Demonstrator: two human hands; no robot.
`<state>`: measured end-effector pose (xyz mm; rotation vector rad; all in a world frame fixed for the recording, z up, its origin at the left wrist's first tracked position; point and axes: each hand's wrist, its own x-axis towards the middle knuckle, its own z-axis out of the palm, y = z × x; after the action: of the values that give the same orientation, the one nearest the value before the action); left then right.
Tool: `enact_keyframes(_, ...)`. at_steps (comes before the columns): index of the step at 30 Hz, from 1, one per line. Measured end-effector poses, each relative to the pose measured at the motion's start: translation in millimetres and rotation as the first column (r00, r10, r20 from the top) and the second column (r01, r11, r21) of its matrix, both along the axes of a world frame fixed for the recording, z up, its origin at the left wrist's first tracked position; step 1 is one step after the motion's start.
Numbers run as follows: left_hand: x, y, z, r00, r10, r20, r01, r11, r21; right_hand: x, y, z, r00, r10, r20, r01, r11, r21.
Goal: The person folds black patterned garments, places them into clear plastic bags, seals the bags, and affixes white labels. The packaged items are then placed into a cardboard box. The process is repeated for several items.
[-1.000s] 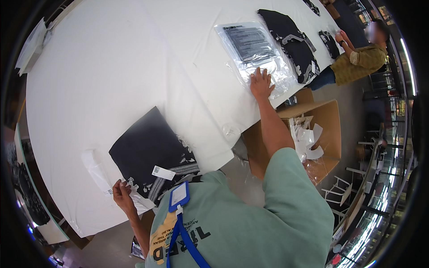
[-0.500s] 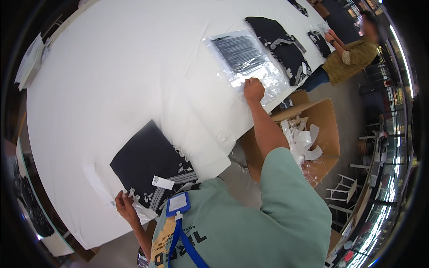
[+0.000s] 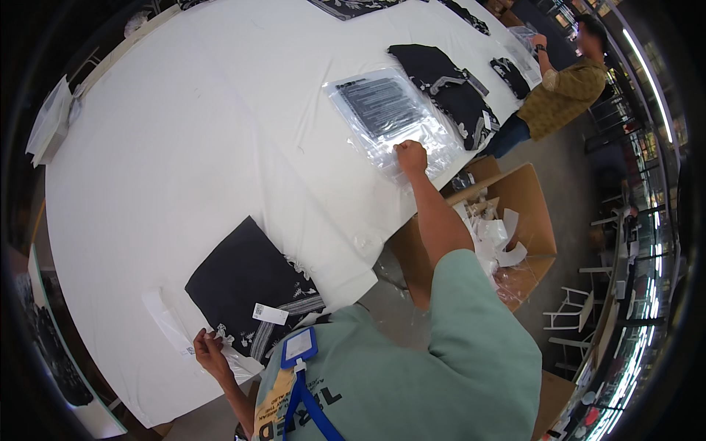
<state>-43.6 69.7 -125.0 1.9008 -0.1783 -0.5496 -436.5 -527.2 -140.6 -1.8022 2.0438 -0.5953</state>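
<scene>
A folded black cloth (image 3: 243,275) with white floral and striped borders and a white tag (image 3: 270,314) lies on the near side of the table. My left hand (image 3: 211,353) is at its lower left corner, fingers loosely bent and slightly apart beside the white tassels. Farther off to the right, my right hand (image 3: 411,157) is closed on the near part of a clear plastic bag (image 3: 423,136), with its fingertips hidden. This bag seems to lie on a stack of similar ones, with dark printing at the far end.
The white-covered table (image 3: 169,147) fills the left and middle. Black patterned cloths (image 3: 441,84) lie beyond the bags. An open cardboard box (image 3: 540,213) with plastic and paper scraps stands below the table's right edge. Another person (image 3: 570,92) handles clear plastic at the far right.
The view has shifted slightly, so the table's things sit lower. My hands stay by the same cloth and bag. The other person's hands have lifted the clear plastic away from a dark folded cloth.
</scene>
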Motion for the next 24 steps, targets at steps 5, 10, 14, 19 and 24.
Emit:
enact_keyframes(5,-2.4,4.2,-0.6,0.999,0.025,-0.025,-0.025,1.0,0.006,2.0,13.7,-5.3,0.995,0.089,0.042,-0.087,0.995,-0.054)
enact_keyframes(10,-9.2,12.5,-5.6,1.0,0.009,-0.025,-0.01,1.0,-0.011,5.6,28.6,-25.0,0.998,0.064,0.01,-0.06,0.973,-0.224)
enact_keyframes(14,-5.4,14.2,-6.5,0.999,0.002,-0.046,-0.003,1.0,-0.021,9.2,12.6,-8.2,0.995,-0.092,0.042,0.093,0.995,-0.036)
enact_keyframes(19,4.0,1.9,6.6,0.998,0.047,0.039,-0.048,0.999,0.013,23.9,-13.4,30.0,0.989,-0.139,0.049,0.147,0.911,-0.386)
enact_keyframes(24,8.4,-38.1,50.5,0.958,0.108,0.266,-0.094,0.993,-0.066,71.3,-14.4,70.1,0.993,0.01,0.118,0.042,0.901,-0.433)
